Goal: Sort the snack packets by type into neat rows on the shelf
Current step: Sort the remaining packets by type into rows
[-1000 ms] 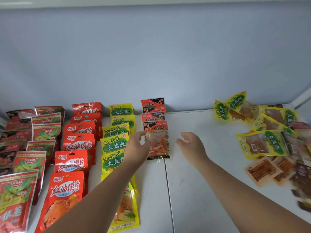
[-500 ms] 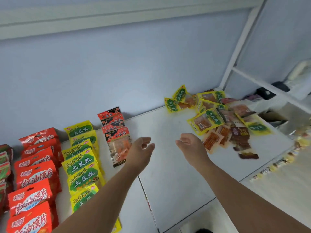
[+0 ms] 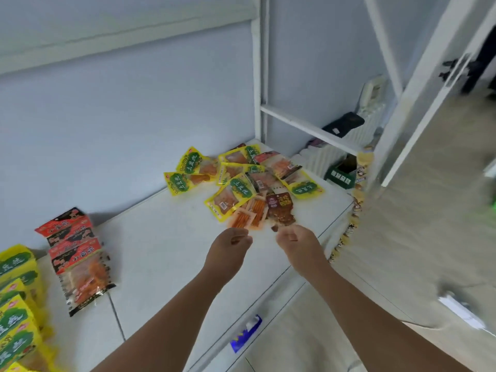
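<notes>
A loose pile of mixed snack packets lies at the right end of the white shelf [image 3: 166, 251]: yellow-green packets [image 3: 230, 196], small orange packets [image 3: 241, 220] and a brown packet [image 3: 279, 208]. My left hand [image 3: 230, 244] hovers just in front of the orange packets, fingers loosely curled, holding nothing. Just below the brown packet is my right hand [image 3: 295, 241], also loosely curled and holding nothing. At the left stands a sorted row of red-black packets [image 3: 77, 253], and beside it a yellow row [image 3: 16, 304].
A white upright post [image 3: 259, 76] and a crossbar bound the shelf at the right. Beyond them sit a black object [image 3: 343, 124] and a green box [image 3: 342, 173]. A blue tag [image 3: 247, 332] hangs on the shelf's front edge. Small packets [image 3: 354, 210] dangle along the right edge.
The view has swung right, from the sorted rows to the loose pile. Both hands have moved from beside the red-black row to the pile's near edge.
</notes>
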Tool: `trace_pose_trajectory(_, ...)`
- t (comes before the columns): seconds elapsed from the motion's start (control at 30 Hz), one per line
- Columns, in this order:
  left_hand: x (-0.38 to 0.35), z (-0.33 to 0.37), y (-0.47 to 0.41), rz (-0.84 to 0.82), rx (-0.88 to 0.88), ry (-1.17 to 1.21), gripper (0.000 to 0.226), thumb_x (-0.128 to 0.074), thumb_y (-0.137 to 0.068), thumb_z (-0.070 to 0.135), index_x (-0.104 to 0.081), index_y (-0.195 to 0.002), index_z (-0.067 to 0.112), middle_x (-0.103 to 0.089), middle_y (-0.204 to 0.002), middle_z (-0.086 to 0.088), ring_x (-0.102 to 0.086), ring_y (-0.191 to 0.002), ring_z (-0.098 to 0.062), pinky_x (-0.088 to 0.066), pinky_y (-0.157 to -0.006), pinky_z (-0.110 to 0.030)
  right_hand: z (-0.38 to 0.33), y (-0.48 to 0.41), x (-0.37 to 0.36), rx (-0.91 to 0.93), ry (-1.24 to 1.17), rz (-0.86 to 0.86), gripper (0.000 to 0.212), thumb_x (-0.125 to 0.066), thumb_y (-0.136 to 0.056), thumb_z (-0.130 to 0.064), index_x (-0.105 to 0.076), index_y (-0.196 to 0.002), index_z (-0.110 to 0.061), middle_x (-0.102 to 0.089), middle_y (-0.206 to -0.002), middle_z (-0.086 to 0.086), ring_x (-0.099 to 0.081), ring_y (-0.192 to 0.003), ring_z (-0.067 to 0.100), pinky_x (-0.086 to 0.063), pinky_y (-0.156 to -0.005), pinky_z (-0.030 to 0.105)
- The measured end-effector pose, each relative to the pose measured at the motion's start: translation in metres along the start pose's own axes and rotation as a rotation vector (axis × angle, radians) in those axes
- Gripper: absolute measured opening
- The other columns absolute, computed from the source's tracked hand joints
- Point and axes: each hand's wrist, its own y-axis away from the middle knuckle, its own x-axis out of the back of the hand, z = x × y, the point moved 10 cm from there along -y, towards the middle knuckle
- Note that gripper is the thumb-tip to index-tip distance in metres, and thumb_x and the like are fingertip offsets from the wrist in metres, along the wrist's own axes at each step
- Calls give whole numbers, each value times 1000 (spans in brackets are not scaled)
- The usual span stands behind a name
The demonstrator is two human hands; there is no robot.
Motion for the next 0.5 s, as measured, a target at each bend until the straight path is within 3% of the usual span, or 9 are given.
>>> trace_pose_trajectory(0.1,-49,17,-1,-52,2,-30,29,-65,-97,31,-68,-124,22,-68,-117,10,-62,-108,-8,-45,-85,-23,35,-3,39,-63,-4,4,31,-63,-93,-30,-67,-122,-17,-68,-108,-8,-63,-103,9,-54,-89,31)
trace_pose_trajectory(0.2,-78,22,-4,-36,31,-35,27,-65,-97,29,-69,-122,20,-68,-117,8,-62,-107,-9,-47,-86,-25,61,-13,68,-90,4,-14,30,-63,-94,-29,-68,-120,-16,-70,-108,-5,-64,-101,10,-48,-79,22)
trace_pose_trajectory(0.3,-99,21,-7,-21,68,-45,27,-65,-97,30,-69,-122,21,-68,-116,8,-62,-106,-10,-48,-93,-28,77,-26,84,-119,-12,-27,28,-63,-95,-27,-68,-119,-15,-69,-108,-4,-63,-102,11,-46,-79,23)
trace_pose_trajectory(0.4,-111,15,-7,-49,106,-73,28,-66,-96,31,-68,-122,23,-68,-110,10,-63,-101,-9,-49,-85,-25,89,-36,81,-169,-36,-45,27,-62,-95,-26,-69,-118,-14,-70,-105,-2,-65,-98,14,-47,-79,27)
trace_pose_trajectory(0.5,-100,8,-22,-20,138,-79,28,-67,-95,28,-68,-122,21,-69,-110,10,-63,-99,-6,-46,-74,-20,88,-50,64,-175,-20,-90,25,-60,-93,-28,-69,-113,-16,-69,-91,-6,-63,-83,14,-48,-75,29)
